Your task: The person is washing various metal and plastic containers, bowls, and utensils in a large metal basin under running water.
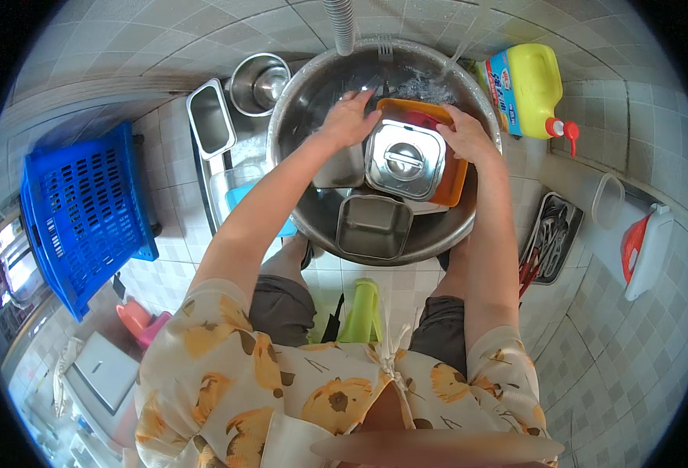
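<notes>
A large round steel basin holds several dishes. My left hand reaches into its far left part, thumb apart from the fingers; I see nothing held in it. A steel fork leans against the far rim beside that hand. My right hand grips the right edge of an orange tray. On this tray lies a shiny steel lid with a raised handle. Steel pans sit beside it: one pan below my left wrist, another pan toward me.
A thin water stream falls at the far right of the basin. Left stand a steel pot, a rectangular steel container and a blue crate. Right are a yellow jug and a cutlery tray. A grey hose hangs overhead.
</notes>
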